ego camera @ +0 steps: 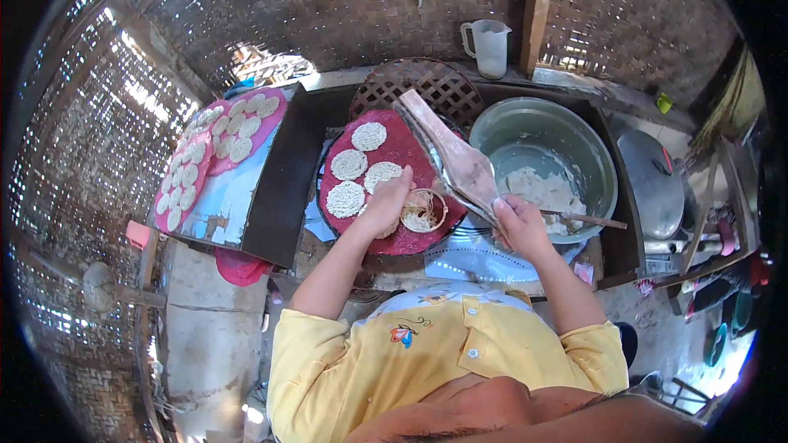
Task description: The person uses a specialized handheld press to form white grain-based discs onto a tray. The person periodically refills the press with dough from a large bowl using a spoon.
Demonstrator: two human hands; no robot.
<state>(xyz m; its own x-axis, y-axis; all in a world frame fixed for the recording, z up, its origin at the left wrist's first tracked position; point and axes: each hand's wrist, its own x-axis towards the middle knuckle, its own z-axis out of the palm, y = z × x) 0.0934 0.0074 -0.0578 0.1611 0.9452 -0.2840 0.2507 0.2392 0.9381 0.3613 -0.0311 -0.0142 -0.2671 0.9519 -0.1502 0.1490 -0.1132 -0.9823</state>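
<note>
My left hand (394, 200) is over a round red mat (409, 135), its fingers at a small ring mould (425, 210) with thin strands of dough inside; whether they grip the ring I cannot tell. Around the hand on the mat lie several pale discs of stranded dough (349, 165). My right hand (517, 221) grips the lower end of a long wooden press (455, 160), which slants up and away to the left above the mat's right part. Right of the press stands a green-grey basin (548, 109) with white dough (545, 194) and a wooden stick (591, 219).
At left, pink mats (184, 187) with many dough discs rest on a blue-white board (231, 197). A woven basket (418, 77) and a plastic jug (491, 49) stand behind. A metal lid (651, 184) lies right of the dark wooden tray (606, 197).
</note>
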